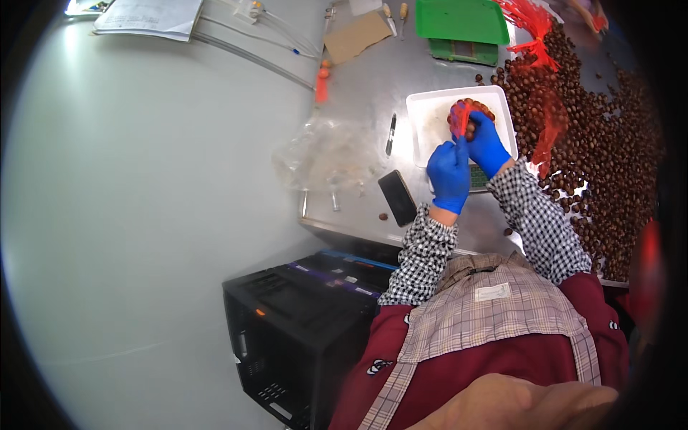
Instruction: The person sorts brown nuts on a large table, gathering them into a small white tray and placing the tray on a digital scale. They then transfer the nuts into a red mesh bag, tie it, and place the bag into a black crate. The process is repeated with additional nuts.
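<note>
My left hand (pixel 450 174), in a blue glove, pinches the gathered end of a red mesh net bag (pixel 460 119). Close beside it, my blue-gloved right hand (pixel 489 144) grips the same bag at its neck. Round brown nuts (pixel 476 106) fill the bag and show through the netting. Under the bag is a shallow white tray (pixel 424 101). A scale's green keypad (pixel 478 178) shows just below the tray, partly hidden by my hands. My fingertips are partly covered by the mesh.
Loose brown nuts (pixel 607 161) are heaped along the right, with red mesh bags (pixel 537 45) on them. Left of the tray lie a marker pen (pixel 391 134), a phone (pixel 398 198) and clear plastic bags (pixel 333 156). A green tray (pixel 461 20) is behind; black crates (pixel 301 317) stand below the table edge.
</note>
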A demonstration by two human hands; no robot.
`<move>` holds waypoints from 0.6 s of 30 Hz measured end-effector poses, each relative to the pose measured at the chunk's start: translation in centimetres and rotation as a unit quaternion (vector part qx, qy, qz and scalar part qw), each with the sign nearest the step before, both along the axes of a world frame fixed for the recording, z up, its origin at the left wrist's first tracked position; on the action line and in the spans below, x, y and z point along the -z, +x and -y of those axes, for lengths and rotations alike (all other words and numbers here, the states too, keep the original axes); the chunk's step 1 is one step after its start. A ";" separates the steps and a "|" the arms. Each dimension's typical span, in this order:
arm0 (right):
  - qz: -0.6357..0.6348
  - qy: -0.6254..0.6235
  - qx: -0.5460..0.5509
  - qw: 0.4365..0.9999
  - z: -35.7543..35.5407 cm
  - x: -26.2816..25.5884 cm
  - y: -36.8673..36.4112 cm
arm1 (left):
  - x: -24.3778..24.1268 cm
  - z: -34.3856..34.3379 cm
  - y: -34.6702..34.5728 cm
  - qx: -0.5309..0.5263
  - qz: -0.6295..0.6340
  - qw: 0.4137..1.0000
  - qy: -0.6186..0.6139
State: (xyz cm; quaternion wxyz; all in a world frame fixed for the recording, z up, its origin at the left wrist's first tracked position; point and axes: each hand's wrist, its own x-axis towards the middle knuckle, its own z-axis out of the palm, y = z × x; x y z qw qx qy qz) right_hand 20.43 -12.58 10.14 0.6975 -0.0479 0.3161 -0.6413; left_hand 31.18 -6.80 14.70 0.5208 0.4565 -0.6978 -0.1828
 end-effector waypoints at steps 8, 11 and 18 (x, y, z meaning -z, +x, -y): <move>0.283 -0.006 -0.181 0.942 1.8 4.4 -3.2 | -3.6 1.8 2.8 0.041 -0.292 0.921 0.256; 0.241 0.089 -0.157 0.954 -1.1 1.2 -4.9 | -6.5 1.9 4.2 0.069 -0.222 0.926 0.298; 0.200 0.082 -0.069 0.974 -6.5 -0.7 -10.8 | -7.1 2.6 3.9 0.157 -0.235 0.902 0.327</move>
